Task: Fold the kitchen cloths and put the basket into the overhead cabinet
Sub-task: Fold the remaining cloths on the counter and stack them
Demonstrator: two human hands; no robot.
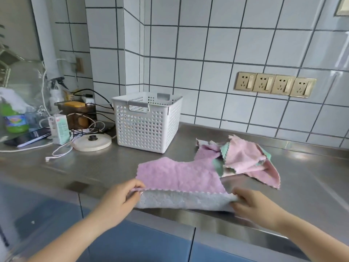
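A purple cloth with a grey underside [177,176] lies on the steel counter [105,167] near its front edge. Its near edge is lifted, so the grey side shows. My left hand [120,199] pinches the cloth's near left corner. My right hand [251,203] grips its near right corner. Behind and to the right lies a crumpled heap of pink, green and beige cloths [243,159]. A white perforated basket [147,120] stands upright behind the purple cloth, close to the tiled wall.
Left of the basket are a round white lid [90,142], loose cables [60,152], a small carton [59,128], a phone [28,138], a green bottle [13,118] and a brown tray with a sponge [75,106]. Four sockets [273,86] sit on the wall.
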